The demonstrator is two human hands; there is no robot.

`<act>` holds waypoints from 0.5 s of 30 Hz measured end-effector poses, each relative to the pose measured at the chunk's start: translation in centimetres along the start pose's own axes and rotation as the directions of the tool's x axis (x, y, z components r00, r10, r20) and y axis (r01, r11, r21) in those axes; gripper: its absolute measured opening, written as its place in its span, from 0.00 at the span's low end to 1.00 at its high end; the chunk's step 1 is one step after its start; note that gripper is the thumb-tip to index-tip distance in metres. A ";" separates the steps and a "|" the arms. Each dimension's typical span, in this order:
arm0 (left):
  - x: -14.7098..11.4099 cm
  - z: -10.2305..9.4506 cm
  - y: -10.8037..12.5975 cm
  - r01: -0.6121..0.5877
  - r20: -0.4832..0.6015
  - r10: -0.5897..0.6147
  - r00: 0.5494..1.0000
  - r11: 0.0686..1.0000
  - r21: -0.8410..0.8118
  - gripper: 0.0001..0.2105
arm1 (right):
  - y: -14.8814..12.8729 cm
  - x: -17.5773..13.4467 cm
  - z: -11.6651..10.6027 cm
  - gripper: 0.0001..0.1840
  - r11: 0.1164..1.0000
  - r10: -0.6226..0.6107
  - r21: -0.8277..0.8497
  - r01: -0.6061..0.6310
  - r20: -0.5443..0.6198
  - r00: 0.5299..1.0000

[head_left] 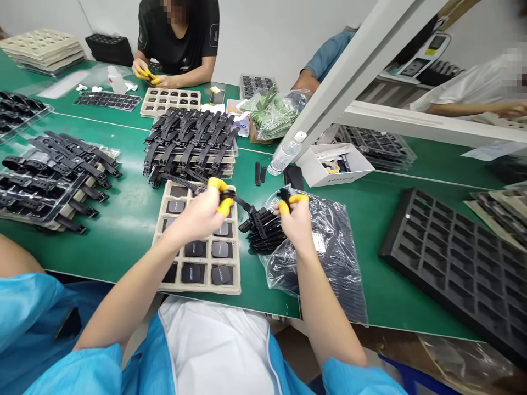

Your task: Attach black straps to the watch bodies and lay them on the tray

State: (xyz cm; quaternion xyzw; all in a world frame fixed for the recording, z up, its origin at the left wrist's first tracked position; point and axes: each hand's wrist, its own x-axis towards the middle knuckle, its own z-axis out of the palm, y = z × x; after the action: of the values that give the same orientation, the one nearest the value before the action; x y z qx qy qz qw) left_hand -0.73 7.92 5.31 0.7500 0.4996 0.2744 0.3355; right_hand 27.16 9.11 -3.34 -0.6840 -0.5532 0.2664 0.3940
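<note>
My left hand (208, 206), with yellow finger covers, pinches a black watch (228, 194) above a beige tray (235, 274). A dark strap runs from the watch towards the right. My right hand (295, 216), also in yellow finger covers, is closed on a small black strap piece (284, 194). Square dark watch cases (222, 249) sit in the tray's pockets. Between my hands, a heap of black watch straps (263, 236) lies at the edge of a clear plastic bag (341, 247) full of more straps.
Stacked trays with strapped watches (189, 137) stand ahead, others (53, 175) on the left. A water bottle (287, 153) and white box (335, 164) are beyond the bag. A black compartment tray (457, 258) lies right. A co-worker (179, 44) sits opposite; a blue sleeve (24, 323) is at left.
</note>
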 end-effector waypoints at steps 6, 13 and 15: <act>1.3 5.2 -3.7 -0.283 -0.030 0.281 0.959 0.956 -0.075 0.15 | -5.2 -5.8 4.0 0.15 0.617 -0.196 0.758 -0.210 0.407 0.892; 1.5 5.9 -5.3 -0.517 0.021 0.517 0.856 0.856 -0.006 0.28 | -4.3 -6.7 5.7 0.17 0.532 -0.281 0.773 -0.345 0.546 0.789; 1.5 6.1 -5.3 -0.536 0.037 0.535 0.844 0.844 0.000 0.29 | -4.0 -6.6 5.6 0.17 0.499 -0.276 0.782 -0.373 0.551 0.787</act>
State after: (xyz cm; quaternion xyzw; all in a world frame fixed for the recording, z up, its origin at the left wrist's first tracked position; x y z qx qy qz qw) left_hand 1.32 9.35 -2.47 0.8660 0.2659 0.3412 0.2507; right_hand 18.93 4.40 -3.56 -0.2824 -0.4183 0.7240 0.4702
